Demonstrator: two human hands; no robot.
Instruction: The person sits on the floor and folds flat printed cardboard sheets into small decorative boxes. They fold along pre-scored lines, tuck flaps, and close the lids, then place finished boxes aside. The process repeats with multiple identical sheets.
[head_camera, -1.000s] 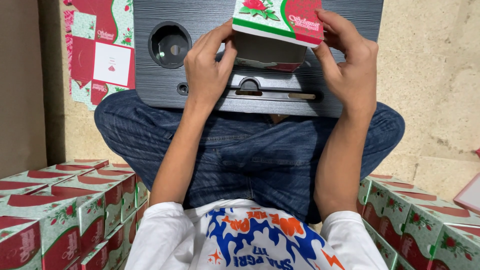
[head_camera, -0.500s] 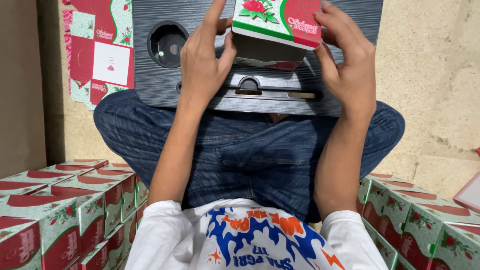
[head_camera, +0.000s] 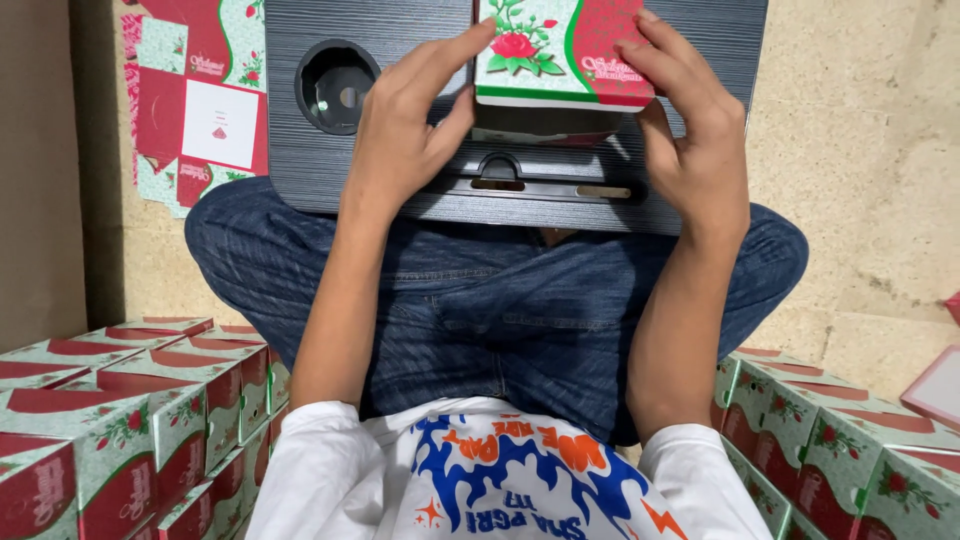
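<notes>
Barely anything has shifted since half a second ago: the left hand (head_camera: 405, 140) has eased its fingers lower along the side of the red, green and white rose-printed carton (head_camera: 562, 55). That carton sits at the far edge of the dark lap desk (head_camera: 300, 160), which rests across the person's denim-clad legs. Both hands clamp it, left fingers pressed to its left face, right hand (head_camera: 695, 150) wrapped round its right end. Finished cartons (head_camera: 120, 400) are stacked near left; more cartons (head_camera: 850, 450) near right.
</notes>
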